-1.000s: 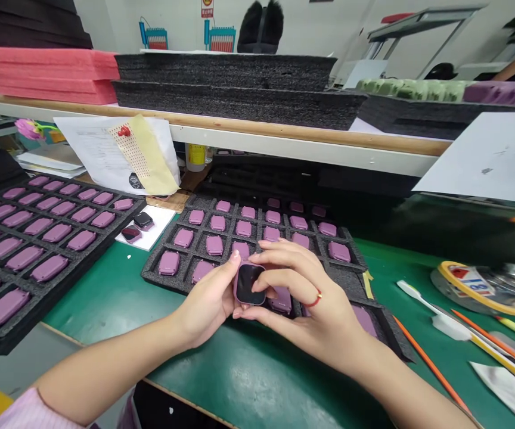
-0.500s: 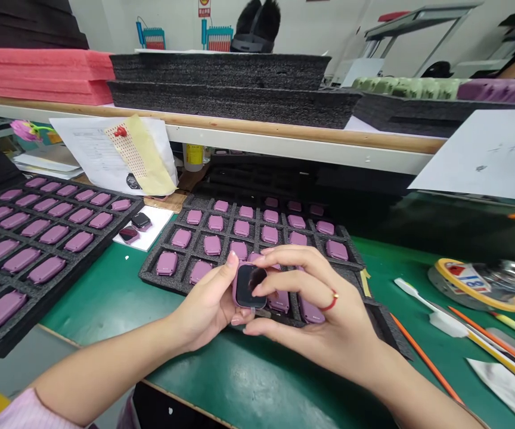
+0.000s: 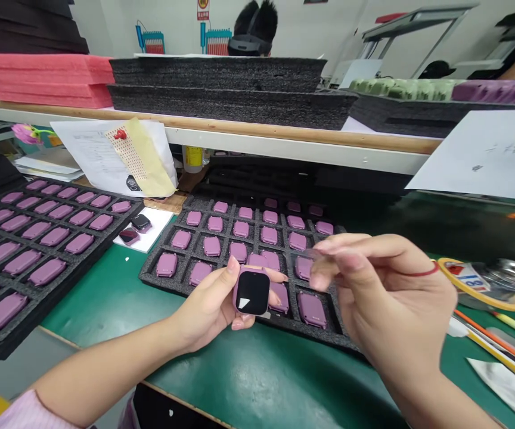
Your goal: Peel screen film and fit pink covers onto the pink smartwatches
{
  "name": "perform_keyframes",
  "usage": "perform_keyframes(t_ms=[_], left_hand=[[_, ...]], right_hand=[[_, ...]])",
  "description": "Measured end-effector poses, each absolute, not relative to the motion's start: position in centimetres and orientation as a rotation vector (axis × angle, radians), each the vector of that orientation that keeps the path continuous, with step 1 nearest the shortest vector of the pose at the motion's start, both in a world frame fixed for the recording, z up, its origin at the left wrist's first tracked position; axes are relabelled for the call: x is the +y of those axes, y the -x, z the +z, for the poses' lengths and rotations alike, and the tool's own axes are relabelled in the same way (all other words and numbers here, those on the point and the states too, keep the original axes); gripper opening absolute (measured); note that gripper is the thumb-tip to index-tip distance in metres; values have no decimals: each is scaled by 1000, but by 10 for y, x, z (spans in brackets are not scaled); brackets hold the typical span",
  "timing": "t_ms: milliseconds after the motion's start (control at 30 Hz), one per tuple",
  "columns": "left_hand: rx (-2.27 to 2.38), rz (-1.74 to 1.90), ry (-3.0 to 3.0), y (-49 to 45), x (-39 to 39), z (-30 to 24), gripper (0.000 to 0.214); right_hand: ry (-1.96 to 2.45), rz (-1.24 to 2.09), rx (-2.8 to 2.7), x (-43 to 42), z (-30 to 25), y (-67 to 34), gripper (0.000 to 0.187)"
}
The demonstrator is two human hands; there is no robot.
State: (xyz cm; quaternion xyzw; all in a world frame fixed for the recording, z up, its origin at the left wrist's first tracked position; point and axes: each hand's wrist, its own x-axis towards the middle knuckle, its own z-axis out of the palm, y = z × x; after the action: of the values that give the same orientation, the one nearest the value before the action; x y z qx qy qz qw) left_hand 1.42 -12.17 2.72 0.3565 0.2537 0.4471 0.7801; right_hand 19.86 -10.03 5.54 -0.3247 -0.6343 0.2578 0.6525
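My left hand [image 3: 210, 307] is closed around a purple smartwatch body [image 3: 253, 291], its black screen tilted up toward me. My right hand [image 3: 394, 304] is off to the right, thumb and fingers pinched on a thin clear film [image 3: 301, 256], which is faint against what lies behind. Under and beyond both hands is a black foam tray [image 3: 163, 283] whose compartments hold purple watch bodies, such as one watch body [image 3: 312, 310] near the front. My right hand covers part of the tray's right side.
Another foam tray of purple watches [image 3: 47, 271] stands at left. Two watches [image 3: 140, 222] lie on white paper between the trays. At right are a tape roll [image 3: 508, 304], pens and a crumpled white wipe [image 3: 508, 387]. A shelf [image 3: 284, 142] with foam stacks crosses above.
My right hand has moved from the watch screen to the right and up, with a clear film in its fingers. The screen is uncovered; my left hand has hardly moved.
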Motion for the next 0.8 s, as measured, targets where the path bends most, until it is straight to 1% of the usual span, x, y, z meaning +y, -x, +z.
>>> perform_keyframes(t_ms=[67,100,167,267,333,400,500,633,700,800], left_hand=[[523,965,-772,-14,-122,28,52],[512,963,-772,-13,-122,28,51],[497,959,-771,-13,-122,28,50],[487,966,-776,-12,-122,28,51],[491,972,-784,-12,-122,28,53],[501,976,-783,-12,-122,28,54],[512,986,-771,-13,-121,28,55],[524,993,-786,-13,-121,28,59],[533,1002,-782,-13,-122,28,59],[537,1003,-787,-13,-122,29,59]], right_hand=[[747,648,-1405,-100,57,-201,3],[754,660,-1402,-101,59,-202,4],[753,649,-1400,-102,62,-203,14],[743,511,-1465,-105,65,-206,12],[712,338,-1594,-106,66,-208,17],[664,172,-1760,-107,66,-211,27],[547,67,-2024,-110,67,-214,38],[474,118,-2259,-118,65,-217,53],[475,169,-2279,-122,61,-218,52],[492,207,-2269,-123,55,-217,45]])
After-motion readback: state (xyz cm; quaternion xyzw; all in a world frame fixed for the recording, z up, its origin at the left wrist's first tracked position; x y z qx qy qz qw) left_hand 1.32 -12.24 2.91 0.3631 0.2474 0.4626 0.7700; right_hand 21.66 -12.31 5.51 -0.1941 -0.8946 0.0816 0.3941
